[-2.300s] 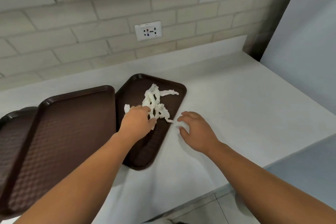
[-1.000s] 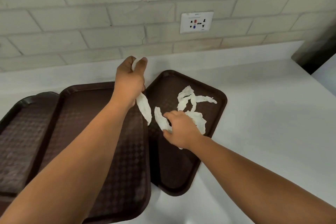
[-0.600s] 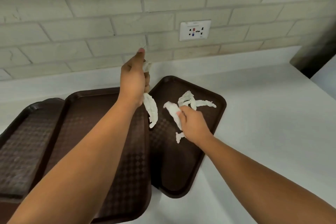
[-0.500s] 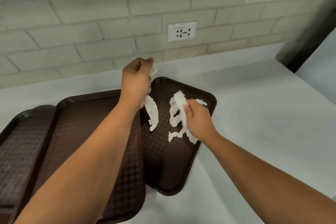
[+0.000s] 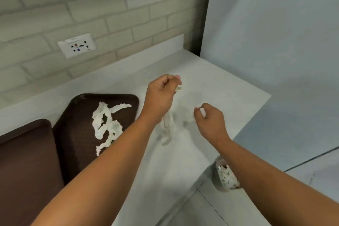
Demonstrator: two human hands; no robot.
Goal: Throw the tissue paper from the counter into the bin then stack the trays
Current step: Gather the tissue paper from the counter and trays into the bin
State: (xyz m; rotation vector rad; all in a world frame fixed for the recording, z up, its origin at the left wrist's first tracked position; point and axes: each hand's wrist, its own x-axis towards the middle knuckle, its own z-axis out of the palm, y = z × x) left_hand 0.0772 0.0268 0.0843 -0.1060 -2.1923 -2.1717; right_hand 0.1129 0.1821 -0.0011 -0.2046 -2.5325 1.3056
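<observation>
Tissue strips [image 5: 166, 128] hang from both hands [image 5: 159, 97] over the counter [image 5: 229, 86].

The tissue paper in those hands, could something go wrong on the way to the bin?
Maybe. The left hand pinches only the top of a long tissue strip that dangles loose, so it might slip or tear. The bin sits on the floor past the counter edge, partly hidden by the right arm, so a throw could miss. More tissue waits on the tray.
</observation>
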